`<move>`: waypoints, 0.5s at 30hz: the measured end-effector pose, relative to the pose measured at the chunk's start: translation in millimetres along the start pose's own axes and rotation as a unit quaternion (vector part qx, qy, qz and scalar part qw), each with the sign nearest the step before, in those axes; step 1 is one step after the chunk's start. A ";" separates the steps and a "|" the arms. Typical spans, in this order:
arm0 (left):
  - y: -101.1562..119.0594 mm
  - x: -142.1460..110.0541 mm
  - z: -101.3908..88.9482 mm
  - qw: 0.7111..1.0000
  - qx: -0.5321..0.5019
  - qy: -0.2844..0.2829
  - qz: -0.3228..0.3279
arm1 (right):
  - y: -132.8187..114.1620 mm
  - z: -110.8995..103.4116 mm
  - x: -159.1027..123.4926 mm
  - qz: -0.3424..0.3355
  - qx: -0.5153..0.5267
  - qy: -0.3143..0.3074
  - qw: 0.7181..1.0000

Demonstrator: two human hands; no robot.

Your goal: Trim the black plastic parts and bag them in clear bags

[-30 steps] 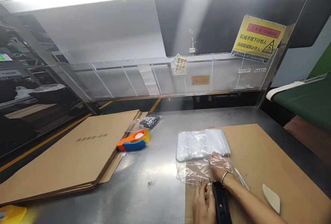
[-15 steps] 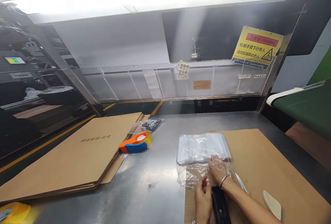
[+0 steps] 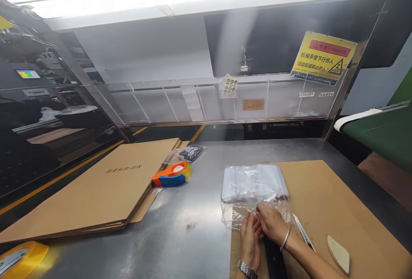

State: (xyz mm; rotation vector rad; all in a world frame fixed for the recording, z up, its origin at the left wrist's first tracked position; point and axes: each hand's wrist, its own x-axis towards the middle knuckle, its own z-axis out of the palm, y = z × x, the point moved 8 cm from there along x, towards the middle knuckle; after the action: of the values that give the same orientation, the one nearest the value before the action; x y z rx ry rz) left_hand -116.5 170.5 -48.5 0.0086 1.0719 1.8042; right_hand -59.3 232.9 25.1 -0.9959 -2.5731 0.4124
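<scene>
My left hand [image 3: 249, 238] and my right hand [image 3: 271, 225] meet at the near edge of a loose clear plastic bag [image 3: 236, 214], fingers pinching its film. A stack of clear plastic bags [image 3: 252, 182] lies just beyond, partly on a cardboard sheet [image 3: 328, 210]. A black flat object [image 3: 273, 257] lies under my right wrist, mostly hidden. My left wrist carries a metal watch, my right a thin bracelet.
A stack of flat cardboard boxes [image 3: 96, 193] lies at left, an orange and blue tape dispenser [image 3: 170, 176] beside it. A small bagged black item [image 3: 189, 153] sits behind. A pen [image 3: 304, 232] and a beige scraper [image 3: 337, 248] lie at right. Clear guard panels stand behind.
My right hand drew back from on top of the loose bag to its near edge. My left hand moved forward to meet it, and both now pinch the film.
</scene>
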 end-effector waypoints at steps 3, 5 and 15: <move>6.7 -5.3 2.3 0.999 -0.046 -0.018 -0.007 | -14.6 -5.5 -15.4 -0.027 0.116 -0.004 0.993; 8.9 -7.7 1.6 0.998 -0.062 -0.023 -0.004 | -14.7 -6.9 -24.2 -0.016 0.186 0.001 0.982; 8.7 -21.8 -4.5 0.999 -0.024 -0.021 0.021 | 8.2 -8.2 -44.0 0.060 0.331 0.029 0.941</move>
State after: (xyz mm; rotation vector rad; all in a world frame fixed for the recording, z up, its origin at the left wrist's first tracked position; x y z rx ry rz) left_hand -114.0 150.3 -36.0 0.0408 1.0041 1.8594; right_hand -20.7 209.5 19.8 -0.8810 -2.0738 1.1634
